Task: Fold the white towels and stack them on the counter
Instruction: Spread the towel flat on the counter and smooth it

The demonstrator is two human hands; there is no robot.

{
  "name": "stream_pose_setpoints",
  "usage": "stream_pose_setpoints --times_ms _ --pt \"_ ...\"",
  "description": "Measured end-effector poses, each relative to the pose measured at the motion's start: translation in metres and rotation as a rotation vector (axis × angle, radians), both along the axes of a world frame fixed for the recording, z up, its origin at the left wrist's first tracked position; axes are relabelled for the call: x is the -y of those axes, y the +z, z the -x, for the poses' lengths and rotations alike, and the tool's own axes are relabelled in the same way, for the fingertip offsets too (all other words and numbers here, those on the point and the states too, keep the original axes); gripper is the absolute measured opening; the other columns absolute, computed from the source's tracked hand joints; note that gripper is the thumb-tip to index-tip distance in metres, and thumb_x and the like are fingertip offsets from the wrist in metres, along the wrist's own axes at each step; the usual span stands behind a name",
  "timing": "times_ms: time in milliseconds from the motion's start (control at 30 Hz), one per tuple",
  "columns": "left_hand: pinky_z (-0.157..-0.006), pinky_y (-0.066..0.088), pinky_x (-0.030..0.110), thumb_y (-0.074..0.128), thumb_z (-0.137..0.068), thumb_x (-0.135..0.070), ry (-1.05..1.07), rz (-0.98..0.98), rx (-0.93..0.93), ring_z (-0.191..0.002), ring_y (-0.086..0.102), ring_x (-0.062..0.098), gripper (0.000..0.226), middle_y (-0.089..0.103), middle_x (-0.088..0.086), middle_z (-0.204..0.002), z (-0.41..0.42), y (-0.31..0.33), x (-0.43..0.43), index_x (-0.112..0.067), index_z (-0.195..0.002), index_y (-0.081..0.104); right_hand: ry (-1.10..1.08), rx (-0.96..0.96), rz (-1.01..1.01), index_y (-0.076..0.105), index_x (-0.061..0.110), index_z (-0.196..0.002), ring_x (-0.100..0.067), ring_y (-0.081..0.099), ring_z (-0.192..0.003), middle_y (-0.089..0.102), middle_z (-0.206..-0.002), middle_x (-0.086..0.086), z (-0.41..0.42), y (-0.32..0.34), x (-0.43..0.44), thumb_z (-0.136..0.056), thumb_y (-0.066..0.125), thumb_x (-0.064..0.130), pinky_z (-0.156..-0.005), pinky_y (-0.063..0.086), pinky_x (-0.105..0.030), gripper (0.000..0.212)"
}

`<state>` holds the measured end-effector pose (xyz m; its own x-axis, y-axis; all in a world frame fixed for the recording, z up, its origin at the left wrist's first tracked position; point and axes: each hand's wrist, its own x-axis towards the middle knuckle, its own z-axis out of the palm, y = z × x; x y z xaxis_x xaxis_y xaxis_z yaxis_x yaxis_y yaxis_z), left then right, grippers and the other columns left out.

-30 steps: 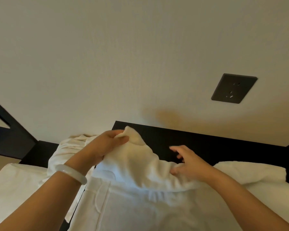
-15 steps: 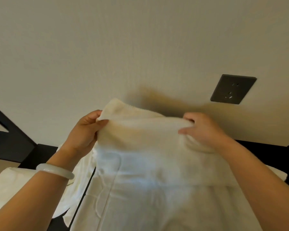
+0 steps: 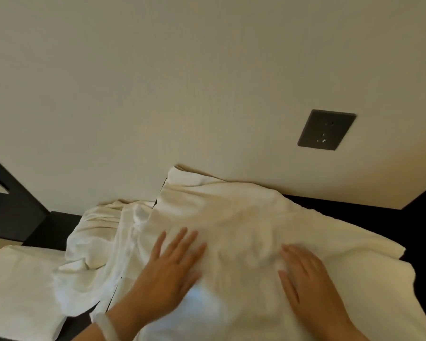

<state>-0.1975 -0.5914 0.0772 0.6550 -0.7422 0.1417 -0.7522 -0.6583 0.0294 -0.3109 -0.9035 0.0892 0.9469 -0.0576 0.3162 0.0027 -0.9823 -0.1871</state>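
Now the white towel [image 3: 231, 212] lies spread on the tabletop [image 3: 416, 230] under both palms, reaching past the fingertips to the wall, its long axis seemingly crosswise. Left hand [image 3: 172, 269] and right hand [image 3: 305, 274] press flat, fingers straight, gripping nothing; a crumpled towel [image 3: 103, 232] sits outside the left hand.

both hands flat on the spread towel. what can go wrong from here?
1. The spread towel is wrinkled between the left hand and the right hand; folding now could lock creases in.
2. Its left edge abuts the crumpled towel; a smoothing sweep might drag that one along.
3. Its far corner rides up against the wall, so the fold may come out skewed.
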Motion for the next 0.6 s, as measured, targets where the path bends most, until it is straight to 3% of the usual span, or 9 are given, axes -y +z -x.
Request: stream_pose_setpoints --times_ms 67,133,200,267,333,600 --pt "-0.113 0.017 0.057 0.020 -0.102 -0.057 0.070 -0.130 -0.069 -0.146 0.030 0.026 0.058 0.020 -0.002 -0.163 -0.004 -0.018 -0.013 -0.034 -0.155 0.025 0.005 -0.185 0.066 0.064 0.011 -0.129 -0.018 0.044 -0.129 0.060 -0.136 -0.006 0.012 -0.015 0.007 -0.104 0.018 0.051 -0.115 0.017 -0.031 0.066" --pt "-0.112 0.023 0.061 0.006 -0.098 -0.064 0.379 -0.087 -0.179 -0.146 0.031 0.027 0.067 0.017 -0.003 -0.163 -0.018 -0.022 -0.023 -0.033 -0.155 0.022 -0.033 -0.318 0.107 0.052 0.020 -0.142 -0.012 0.031 -0.139 0.049 -0.149 -0.001 0.010 -0.028 0.013 -0.103 0.012 0.056 -0.118 0.008 -0.033 0.067" --pt "-0.116 0.014 0.061 -0.014 -0.085 -0.070 0.573 -0.090 -0.260 -0.152 0.011 0.025 0.085 0.003 -0.003 -0.165 -0.030 -0.017 -0.027 -0.031 -0.157 0.008 -0.110 -0.359 0.091 0.042 0.023 -0.148 -0.013 0.024 -0.144 0.040 -0.155 0.000 0.001 -0.037 0.012 -0.101 0.009 0.059 -0.118 0.006 -0.037 0.068" --pt "-0.120 0.001 0.054 -0.027 -0.071 -0.074 0.555 -0.054 -0.274 -0.152 -0.008 0.022 0.098 -0.012 -0.004 -0.164 -0.024 -0.016 -0.023 -0.031 -0.156 -0.006 -0.162 -0.386 0.073 0.040 0.024 -0.149 -0.018 0.026 -0.146 0.038 -0.156 -0.001 -0.006 -0.039 0.005 -0.100 0.008 0.061 -0.117 0.006 -0.042 0.069" --pt "-0.121 -0.003 0.051 -0.034 -0.069 -0.074 0.536 -0.008 -0.262 -0.150 -0.014 0.017 0.098 -0.017 -0.007 -0.163 -0.011 -0.016 -0.017 -0.034 -0.155 -0.010 -0.168 -0.380 0.080 0.040 0.023 -0.150 -0.021 0.032 -0.145 0.037 -0.156 -0.002 -0.009 -0.037 0.001 -0.100 0.006 0.061 -0.117 0.008 -0.045 0.071" --pt "-0.122 -0.001 0.047 -0.005 -0.093 -0.062 0.509 0.063 -0.198 -0.150 -0.012 0.012 0.068 -0.011 -0.011 -0.163 0.031 -0.030 -0.039 -0.035 -0.156 -0.002 -0.136 -0.325 0.061 0.026 0.027 -0.156 -0.013 0.013 -0.151 0.020 -0.163 0.004 0.036 -0.041 -0.008 -0.099 0.004 0.061 -0.121 0.003 -0.040 0.070"
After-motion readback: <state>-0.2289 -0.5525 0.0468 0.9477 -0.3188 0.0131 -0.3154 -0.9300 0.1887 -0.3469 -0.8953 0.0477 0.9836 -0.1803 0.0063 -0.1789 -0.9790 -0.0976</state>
